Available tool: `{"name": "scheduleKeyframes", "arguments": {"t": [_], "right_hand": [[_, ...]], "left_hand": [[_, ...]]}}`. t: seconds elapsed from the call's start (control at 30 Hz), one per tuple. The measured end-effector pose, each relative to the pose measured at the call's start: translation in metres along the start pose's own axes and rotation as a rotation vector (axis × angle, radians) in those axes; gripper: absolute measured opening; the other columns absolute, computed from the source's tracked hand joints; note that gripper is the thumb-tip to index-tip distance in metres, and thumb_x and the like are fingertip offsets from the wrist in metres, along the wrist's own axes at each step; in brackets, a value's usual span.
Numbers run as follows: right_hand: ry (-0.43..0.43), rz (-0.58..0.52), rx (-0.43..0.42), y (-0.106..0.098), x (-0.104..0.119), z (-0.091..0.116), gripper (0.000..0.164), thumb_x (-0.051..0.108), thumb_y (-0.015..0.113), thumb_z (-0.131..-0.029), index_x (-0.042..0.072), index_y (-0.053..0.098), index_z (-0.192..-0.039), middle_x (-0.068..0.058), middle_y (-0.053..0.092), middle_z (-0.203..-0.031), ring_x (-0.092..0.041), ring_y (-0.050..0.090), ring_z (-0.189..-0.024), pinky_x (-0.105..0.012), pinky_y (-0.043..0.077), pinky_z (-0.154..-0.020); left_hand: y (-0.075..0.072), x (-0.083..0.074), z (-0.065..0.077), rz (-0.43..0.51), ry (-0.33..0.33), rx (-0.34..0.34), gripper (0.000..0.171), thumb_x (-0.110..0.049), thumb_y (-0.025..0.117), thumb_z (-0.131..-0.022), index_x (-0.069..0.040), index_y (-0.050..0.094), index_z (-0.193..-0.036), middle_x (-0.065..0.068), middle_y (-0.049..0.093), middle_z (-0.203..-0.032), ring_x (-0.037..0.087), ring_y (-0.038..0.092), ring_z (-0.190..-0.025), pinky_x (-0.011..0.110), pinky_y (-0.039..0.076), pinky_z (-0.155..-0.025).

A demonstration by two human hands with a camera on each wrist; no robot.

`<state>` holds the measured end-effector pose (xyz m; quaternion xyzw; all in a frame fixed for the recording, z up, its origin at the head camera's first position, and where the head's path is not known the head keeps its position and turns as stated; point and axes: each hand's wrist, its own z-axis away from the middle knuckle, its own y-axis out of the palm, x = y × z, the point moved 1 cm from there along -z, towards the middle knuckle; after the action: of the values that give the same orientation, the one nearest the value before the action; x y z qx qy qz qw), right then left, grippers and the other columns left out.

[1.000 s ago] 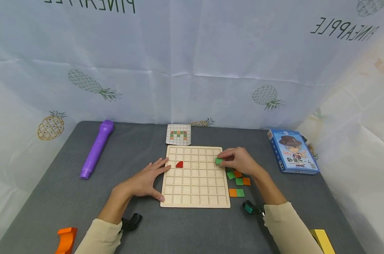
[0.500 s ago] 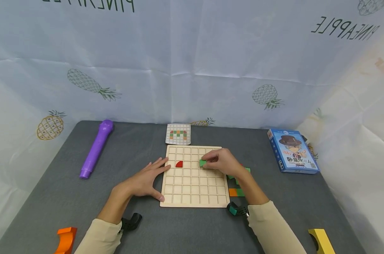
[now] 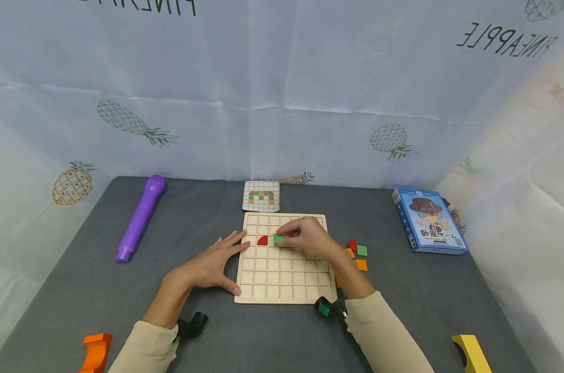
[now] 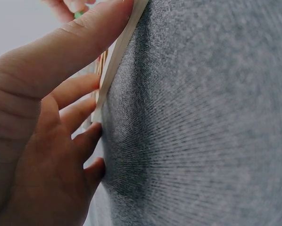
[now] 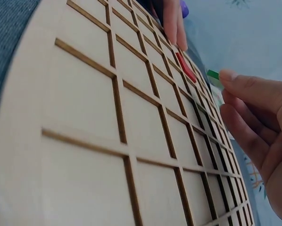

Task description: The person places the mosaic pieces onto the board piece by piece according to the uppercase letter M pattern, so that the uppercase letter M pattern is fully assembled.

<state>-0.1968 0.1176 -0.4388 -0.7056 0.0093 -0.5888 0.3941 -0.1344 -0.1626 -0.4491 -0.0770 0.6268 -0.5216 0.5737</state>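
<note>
A wooden grid board [image 3: 279, 280] lies flat on the table. Spread along its left edge, my left hand [image 3: 211, 267] touches the rim with straight fingers and thumb. My right hand [image 3: 305, 239] pinches a green square tile [image 3: 277, 240] by thumb and fingertips over the upper left part of the grid. In the right wrist view this green tile [image 5: 213, 76] is held just above the board surface. One red quarter-round tile [image 3: 262, 240] sits in a cell left of the held tile. Behind the board is a pattern card [image 3: 260, 197] with small coloured shapes.
Loose tiles, among them a green square [image 3: 362, 250] and an orange square [image 3: 361, 265], lie right of the board, partly hidden by the right forearm. A purple microphone-shaped object [image 3: 141, 217] lies left. A blue box [image 3: 429, 221], an orange block [image 3: 95, 353] and a yellow block [image 3: 472, 353] surround the area.
My right hand has carried the green tile leftward across the board, from its right edge to near the red tile. The left hand has stayed at the left edge.
</note>
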Motion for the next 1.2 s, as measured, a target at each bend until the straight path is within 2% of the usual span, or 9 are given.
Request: {"name": "scheduleKeyframes", "arguments": {"t": [0.2, 0.47, 0.87, 1.2], "right_hand": [[-0.004, 0.032, -0.009, 0.009, 0.002, -0.006, 0.022, 0.014, 0.083, -0.084, 0.009, 0.081, -0.106, -0.009, 0.080, -0.104, -0.008, 0.072, -0.084, -0.020, 0.059, -0.075], [0.047, 0.109, -0.017, 0.015, -0.002, -0.007, 0.020, 0.018, 0.083, -0.085, 0.012, 0.081, -0.105, -0.004, 0.080, -0.101, -0.007, 0.071, -0.084, -0.019, 0.057, -0.072], [-0.028, 0.192, -0.016, 0.019, -0.003, -0.013, 0.022, 0.015, 0.084, -0.083, 0.009, 0.080, -0.104, -0.004, 0.080, -0.094, -0.003, 0.067, -0.076, -0.016, 0.055, -0.069], [-0.003, 0.217, -0.018, 0.020, 0.000, -0.012, 0.020, 0.013, 0.085, -0.083, 0.010, 0.080, -0.102, -0.004, 0.079, -0.091, -0.001, 0.065, -0.073, -0.016, 0.054, -0.068]], "left_hand": [[-0.001, 0.000, 0.000, -0.001, 0.004, -0.002, 0.114, -0.044, 0.094, -0.067, -0.007, 0.038, -0.158, 0.015, 0.015, -0.173, 0.044, 0.011, -0.160, 0.069, 0.009, -0.126], [-0.001, -0.001, 0.000, 0.010, 0.008, 0.003, 0.114, -0.043, 0.094, -0.067, -0.006, 0.037, -0.158, 0.016, 0.014, -0.173, 0.044, 0.010, -0.160, 0.069, 0.008, -0.126], [-0.002, -0.003, 0.001, -0.009, 0.007, -0.002, 0.114, -0.044, 0.094, -0.067, -0.005, 0.038, -0.158, 0.017, 0.016, -0.172, 0.045, 0.011, -0.160, 0.070, 0.011, -0.126], [-0.002, -0.004, 0.001, -0.006, 0.019, -0.010, 0.113, -0.043, 0.094, -0.066, -0.004, 0.039, -0.157, 0.018, 0.017, -0.172, 0.046, 0.012, -0.159, 0.071, 0.011, -0.125]]}}
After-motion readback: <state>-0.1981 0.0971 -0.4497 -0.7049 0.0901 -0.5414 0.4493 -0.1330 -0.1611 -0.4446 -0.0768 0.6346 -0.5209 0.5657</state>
